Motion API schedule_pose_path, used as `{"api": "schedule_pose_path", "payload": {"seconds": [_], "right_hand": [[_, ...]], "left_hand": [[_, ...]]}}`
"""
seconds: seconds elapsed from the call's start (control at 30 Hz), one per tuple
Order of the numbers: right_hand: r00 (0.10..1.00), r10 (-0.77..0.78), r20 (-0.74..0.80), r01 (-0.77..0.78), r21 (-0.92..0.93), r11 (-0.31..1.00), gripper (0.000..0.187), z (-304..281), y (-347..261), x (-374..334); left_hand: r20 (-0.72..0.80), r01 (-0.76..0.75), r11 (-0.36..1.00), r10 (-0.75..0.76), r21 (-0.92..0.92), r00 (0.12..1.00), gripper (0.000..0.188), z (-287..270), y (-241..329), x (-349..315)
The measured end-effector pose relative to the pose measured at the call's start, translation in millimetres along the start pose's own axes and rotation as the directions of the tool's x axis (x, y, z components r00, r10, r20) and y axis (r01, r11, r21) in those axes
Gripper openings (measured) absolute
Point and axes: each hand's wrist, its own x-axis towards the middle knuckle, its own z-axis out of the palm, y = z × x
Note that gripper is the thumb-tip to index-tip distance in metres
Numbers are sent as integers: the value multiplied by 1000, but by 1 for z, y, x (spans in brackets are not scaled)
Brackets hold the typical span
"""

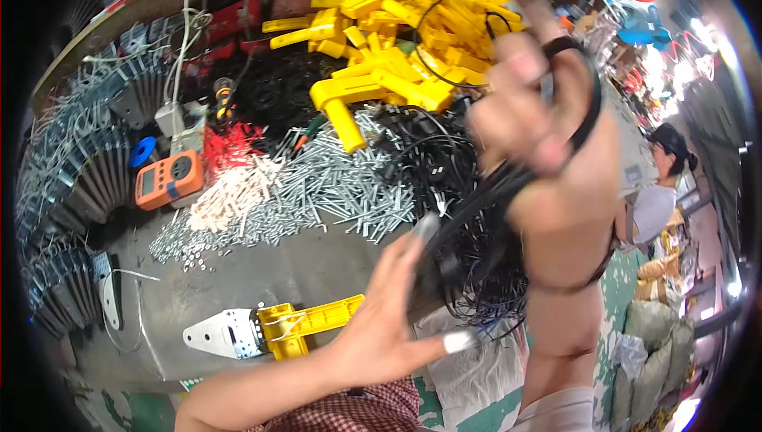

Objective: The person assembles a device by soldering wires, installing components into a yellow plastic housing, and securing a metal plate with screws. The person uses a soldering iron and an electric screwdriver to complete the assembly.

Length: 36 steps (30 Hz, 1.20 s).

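A meter, a plug and stray tools on the bench, with sacks and another worker beyond.
On the dark bench (238,280), an orange meter (163,181) with a small display and a round socket lies just beside a blue disc (141,154); near them are a white plug adapter (168,120), a white cord (187,43) rising above it, and a yellow-and-black tool handle (225,103). Off to the right, a person (656,203) in a dark cap appears above pale sacks (651,327) on a worn green floor (617,275).
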Motion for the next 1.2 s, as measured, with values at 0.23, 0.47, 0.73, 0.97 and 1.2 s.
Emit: {"api": "schedule_pose_path", "payload": {"seconds": [0.23, 0.47, 0.73, 0.97, 1.2], "right_hand": [[985, -10, 173, 82, -419, 904, 30, -45, -28, 32], [820, 397, 412, 397, -910, 123, 46, -32, 129, -55], [884, 457, 100, -109, -906, 410, 23, -60, 203, -95], [964, 253, 78, -77, -831, 550, 13, -27, 189, -92], [957, 288, -34, -195, -809, 554, 15, -8, 185, -108]], "left_hand": [[161, 268, 962, -273, 57, 948, 60, -51, 48, -48], [-196, 149, 428, 69, 891, 978, 25, -113, 14, -62], [-398, 416, 35, 376, 909, 837, 31, -201, -36, -30], [-536, 371, 441, 344, 817, 771, 20, -180, -9, -51], [-655, 217, 976, -147, 27, 742, 14, -139, 10, -103]]}}
